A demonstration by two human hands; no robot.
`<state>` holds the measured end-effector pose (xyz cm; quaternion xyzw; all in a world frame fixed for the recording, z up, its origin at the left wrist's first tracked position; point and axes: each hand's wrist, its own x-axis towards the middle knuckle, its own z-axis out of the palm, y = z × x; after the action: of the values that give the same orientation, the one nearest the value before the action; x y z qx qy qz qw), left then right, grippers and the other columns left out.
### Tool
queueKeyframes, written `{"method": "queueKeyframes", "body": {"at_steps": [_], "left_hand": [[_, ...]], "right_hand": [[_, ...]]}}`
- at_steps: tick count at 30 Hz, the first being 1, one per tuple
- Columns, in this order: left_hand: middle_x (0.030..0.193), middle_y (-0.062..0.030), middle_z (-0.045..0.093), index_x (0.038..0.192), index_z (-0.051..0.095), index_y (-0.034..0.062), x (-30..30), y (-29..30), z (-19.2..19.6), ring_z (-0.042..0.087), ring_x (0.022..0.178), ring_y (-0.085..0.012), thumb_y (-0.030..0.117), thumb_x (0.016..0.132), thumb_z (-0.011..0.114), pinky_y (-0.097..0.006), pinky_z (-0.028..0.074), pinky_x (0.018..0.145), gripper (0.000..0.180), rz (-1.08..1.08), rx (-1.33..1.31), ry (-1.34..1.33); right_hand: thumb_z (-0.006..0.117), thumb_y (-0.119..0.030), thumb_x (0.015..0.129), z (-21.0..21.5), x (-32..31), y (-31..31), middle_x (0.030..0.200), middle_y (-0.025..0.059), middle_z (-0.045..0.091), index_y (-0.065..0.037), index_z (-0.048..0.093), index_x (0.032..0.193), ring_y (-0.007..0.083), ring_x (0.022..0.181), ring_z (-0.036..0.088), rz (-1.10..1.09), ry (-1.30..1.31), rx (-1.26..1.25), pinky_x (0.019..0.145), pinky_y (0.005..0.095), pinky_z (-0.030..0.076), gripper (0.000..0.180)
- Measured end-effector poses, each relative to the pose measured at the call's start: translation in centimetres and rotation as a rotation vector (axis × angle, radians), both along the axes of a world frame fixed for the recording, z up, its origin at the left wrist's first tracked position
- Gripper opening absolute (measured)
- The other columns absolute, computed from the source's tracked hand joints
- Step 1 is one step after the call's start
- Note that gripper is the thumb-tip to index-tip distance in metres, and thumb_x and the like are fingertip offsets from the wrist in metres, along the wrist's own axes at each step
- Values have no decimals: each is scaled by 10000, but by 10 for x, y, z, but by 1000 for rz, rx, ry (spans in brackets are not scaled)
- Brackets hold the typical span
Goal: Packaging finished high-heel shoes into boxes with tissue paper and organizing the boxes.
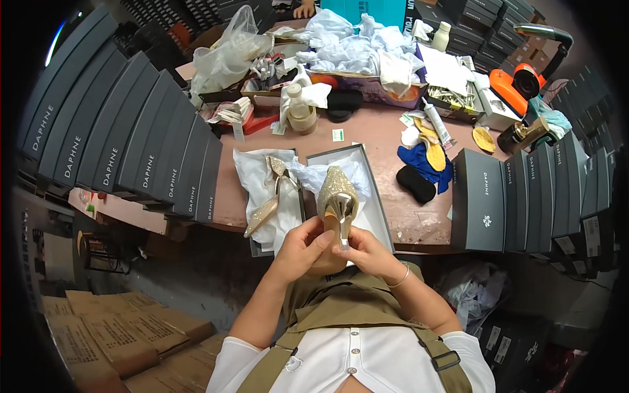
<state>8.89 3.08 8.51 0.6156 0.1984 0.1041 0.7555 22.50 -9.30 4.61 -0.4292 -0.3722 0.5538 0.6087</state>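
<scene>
A glittery gold high-heeled shoe (339, 185) is held between my two hands, its heel facing me and its pale sole partly covered by my fingers. My left hand (303, 249) wraps the shoe from the left, thumb along the sole. From the right, my right hand (369, 252) grips it near the slim heel tip. Just beyond lies an open grey shoebox (382, 219) with white tissue paper. Its matching gold shoe (265, 211) rests on tissue (247, 171) to the left.
Grey shoeboxes (141, 144) line the left side, and more shoeboxes (483, 196) stand at the right. Behind are a carton of crumpled tissue (367, 56), a bottle (298, 108), a glue tube (438, 123), a blue cloth (426, 164) and an orange tool (517, 88). Brown cartons (118, 334) lie lower left.
</scene>
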Motion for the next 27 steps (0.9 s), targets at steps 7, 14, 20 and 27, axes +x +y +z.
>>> {"method": "queueKeyframes", "body": {"at_steps": [7, 14, 20, 27], "left_hand": [[1049, -65, 617, 1174, 538, -5, 7, -1, -42, 585, 926, -113, 267, 953, 559, -252, 473, 814, 352, -11, -368, 15], [1161, -184, 594, 1241, 482, -37, 21, 1, -28, 618, 1025, -293, 207, 978, 455, -405, 501, 908, 359, 75, -723, -122], [1102, -147, 620, 1198, 507, -33, 24, -7, -31, 624, 958, -233, 252, 985, 468, -357, 498, 873, 358, 207, -682, -132], [848, -88, 653, 956, 656, -63, -6, 41, -15, 610, 810, -136, 134, 861, 651, -302, 493, 736, 219, 257, 751, 363]], "right_hand": [[509, -205, 976, 2, 24, -12, 924, 41, 623, 24, 572, 1105, 102, 873, 569, 38, -286, -183, 783, 264, 471, 271], [483, -178, 982, 6, 91, -42, 991, 78, 651, 27, 569, 1121, 149, 886, 628, -287, -282, -187, 786, 291, 509, 262], [615, -124, 905, -3, 44, -29, 1148, 91, 600, 31, 444, 1325, 148, 1063, 557, -64, 41, -60, 945, 290, 432, 479], [707, -82, 827, -19, 0, -19, 1095, 59, 603, 18, 482, 1223, 111, 1006, 568, -80, -65, -110, 876, 266, 459, 466]]}}
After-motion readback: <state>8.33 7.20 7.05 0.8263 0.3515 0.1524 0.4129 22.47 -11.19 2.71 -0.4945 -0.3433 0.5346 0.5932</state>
